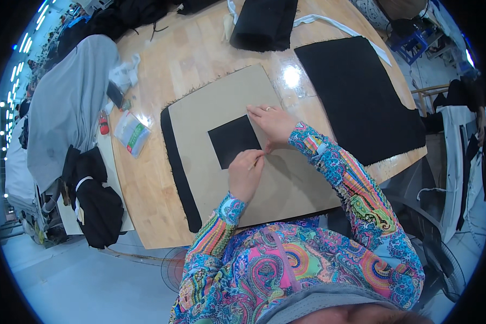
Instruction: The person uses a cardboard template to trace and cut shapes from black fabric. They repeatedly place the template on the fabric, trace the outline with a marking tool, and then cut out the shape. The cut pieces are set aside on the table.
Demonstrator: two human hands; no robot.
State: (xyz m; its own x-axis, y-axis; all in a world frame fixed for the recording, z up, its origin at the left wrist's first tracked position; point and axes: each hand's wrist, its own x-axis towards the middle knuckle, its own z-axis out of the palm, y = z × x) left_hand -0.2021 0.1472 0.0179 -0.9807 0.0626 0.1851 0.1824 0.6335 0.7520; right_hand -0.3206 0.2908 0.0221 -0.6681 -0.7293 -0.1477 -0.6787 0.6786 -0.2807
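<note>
A beige card (291, 178) lies flat on a black fabric piece (179, 173), whose edge shows along the left side. In the card's middle is a black square (234, 139); whether it is a cut-out window or a patch I cannot tell. My left hand (247, 171) is closed in a pinch at the square's lower right corner; what its fingertips hold, if anything, is too small to name. Beside the square's right edge, my right hand (274, 124) rests on the card with fingers stretched out, its thumb close to the left fingertips.
Another black fabric piece (362, 97) lies to the right on the wooden table (146, 200). Folded black fabric (264, 24) and a white strap (318, 20) are at the far side. To the left are a plastic packet (132, 133), a red object (103, 123) and grey cloth (70, 97).
</note>
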